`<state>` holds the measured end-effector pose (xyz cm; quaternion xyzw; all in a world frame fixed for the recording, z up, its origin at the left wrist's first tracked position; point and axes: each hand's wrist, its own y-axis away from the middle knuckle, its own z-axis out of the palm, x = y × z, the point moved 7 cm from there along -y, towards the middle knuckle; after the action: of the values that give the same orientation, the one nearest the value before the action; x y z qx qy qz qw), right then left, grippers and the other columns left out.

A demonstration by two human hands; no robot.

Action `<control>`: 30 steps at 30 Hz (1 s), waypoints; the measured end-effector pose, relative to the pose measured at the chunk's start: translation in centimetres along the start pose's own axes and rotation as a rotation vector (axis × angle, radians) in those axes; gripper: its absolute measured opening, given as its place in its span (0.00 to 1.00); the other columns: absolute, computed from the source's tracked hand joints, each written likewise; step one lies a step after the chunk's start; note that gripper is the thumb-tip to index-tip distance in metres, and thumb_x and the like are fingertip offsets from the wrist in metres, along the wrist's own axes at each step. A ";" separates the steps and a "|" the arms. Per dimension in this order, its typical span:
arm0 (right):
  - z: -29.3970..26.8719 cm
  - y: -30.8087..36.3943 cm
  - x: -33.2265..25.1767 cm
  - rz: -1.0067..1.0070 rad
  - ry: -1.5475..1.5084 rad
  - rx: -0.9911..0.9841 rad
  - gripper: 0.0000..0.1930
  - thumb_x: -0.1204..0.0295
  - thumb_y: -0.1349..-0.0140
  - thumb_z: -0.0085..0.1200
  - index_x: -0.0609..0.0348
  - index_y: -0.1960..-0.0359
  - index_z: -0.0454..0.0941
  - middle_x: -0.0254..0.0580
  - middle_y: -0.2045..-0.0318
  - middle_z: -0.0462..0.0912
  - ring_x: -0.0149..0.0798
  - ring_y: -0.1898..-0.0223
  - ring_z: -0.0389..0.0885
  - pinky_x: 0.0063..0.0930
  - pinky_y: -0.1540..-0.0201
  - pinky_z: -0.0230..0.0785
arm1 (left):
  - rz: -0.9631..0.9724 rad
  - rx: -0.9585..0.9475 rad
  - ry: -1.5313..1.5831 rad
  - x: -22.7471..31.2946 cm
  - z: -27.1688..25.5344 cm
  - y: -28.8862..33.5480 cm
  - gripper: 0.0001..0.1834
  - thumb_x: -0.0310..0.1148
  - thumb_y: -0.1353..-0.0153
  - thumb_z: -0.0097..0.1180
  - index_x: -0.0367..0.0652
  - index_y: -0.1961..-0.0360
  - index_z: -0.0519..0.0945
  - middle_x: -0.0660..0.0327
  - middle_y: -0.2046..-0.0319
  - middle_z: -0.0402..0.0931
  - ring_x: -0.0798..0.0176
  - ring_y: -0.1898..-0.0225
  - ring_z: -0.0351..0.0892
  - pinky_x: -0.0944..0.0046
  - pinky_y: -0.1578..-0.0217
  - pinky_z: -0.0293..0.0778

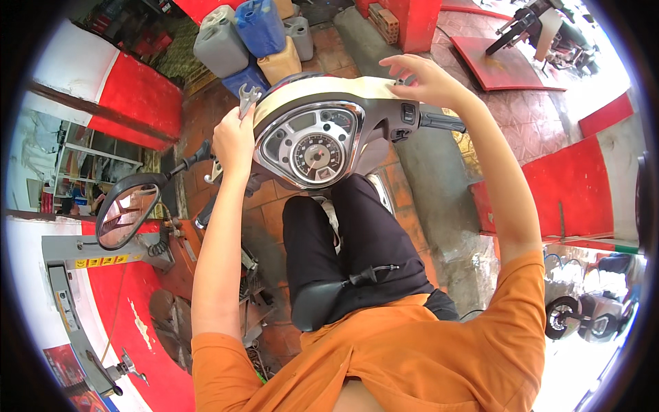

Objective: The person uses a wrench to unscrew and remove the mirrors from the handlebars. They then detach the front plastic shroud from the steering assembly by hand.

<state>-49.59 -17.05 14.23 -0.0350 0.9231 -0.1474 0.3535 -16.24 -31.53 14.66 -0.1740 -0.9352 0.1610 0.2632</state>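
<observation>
My left hand (235, 143) is closed round an open-ended wrench (248, 96), its metal jaws pointing up beside the left end of the scooter's handlebar cover (329, 88). At the cover's right end, my right hand (431, 81) is raised with curled fingers. Something small and dark sits at its thumb and fingers, too small to name. Between my hands lies the round speedometer in the instrument panel (317, 156). A detached black mirror (319, 303) with its stem rests across my lap. The other mirror (130, 211) stands out at the left.
Several plastic jerrycans (259, 29) are stacked ahead of the scooter. The right handlebar grip (443, 122) sticks out below my right forearm. A grey lift arm (68, 302) stands at the left. Another motorbike (559, 34) is parked by a red ramp (504, 65) at far right.
</observation>
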 end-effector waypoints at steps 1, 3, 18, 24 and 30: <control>0.1 -0.3 -0.1 -0.001 -0.001 0.002 0.15 0.69 0.38 0.55 0.59 0.50 0.78 0.46 0.61 0.83 0.48 0.57 0.81 0.40 0.55 0.74 | 0.001 0.002 -0.002 -0.1 0.0 0.0 0.23 0.51 0.34 0.56 0.39 0.69 0.82 0.43 0.76 0.79 0.36 0.69 0.80 0.46 0.69 0.72; 0.2 -0.8 1.4 0.225 0.377 -0.036 0.13 0.64 0.39 0.58 0.61 0.59 0.79 0.50 0.65 0.83 0.52 0.61 0.82 0.42 0.56 0.75 | 0.003 0.031 0.008 -0.3 0.0 -0.1 0.23 0.51 0.34 0.56 0.39 0.69 0.82 0.44 0.76 0.79 0.36 0.69 0.80 0.47 0.68 0.72; -0.4 -0.1 -1.2 -0.117 0.093 -0.102 0.13 0.70 0.41 0.62 0.62 0.57 0.78 0.50 0.57 0.82 0.54 0.55 0.81 0.43 0.54 0.75 | -0.046 -0.023 -0.001 -0.2 -0.2 0.1 0.21 0.49 0.34 0.57 0.39 0.68 0.82 0.43 0.75 0.79 0.36 0.69 0.79 0.47 0.68 0.72; 0.9 -1.1 2.4 0.188 0.379 -0.124 0.14 0.62 0.39 0.61 0.61 0.62 0.76 0.49 0.64 0.81 0.53 0.62 0.81 0.44 0.58 0.73 | -0.032 -0.010 0.042 0.1 0.0 0.2 0.20 0.48 0.35 0.57 0.39 0.68 0.82 0.44 0.76 0.79 0.37 0.70 0.79 0.47 0.70 0.72; 0.5 -0.5 -0.5 -0.242 0.092 -0.182 0.14 0.63 0.36 0.59 0.63 0.64 0.74 0.50 0.66 0.79 0.48 0.64 0.78 0.41 0.62 0.71 | -0.035 -0.007 0.038 -0.2 0.0 0.1 0.20 0.48 0.35 0.58 0.39 0.68 0.82 0.44 0.75 0.79 0.37 0.70 0.80 0.47 0.69 0.72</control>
<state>-48.89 -17.55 14.34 -0.1711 0.9369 -0.1061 0.2858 -16.03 -31.49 14.52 -0.1618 -0.9333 0.1500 0.2832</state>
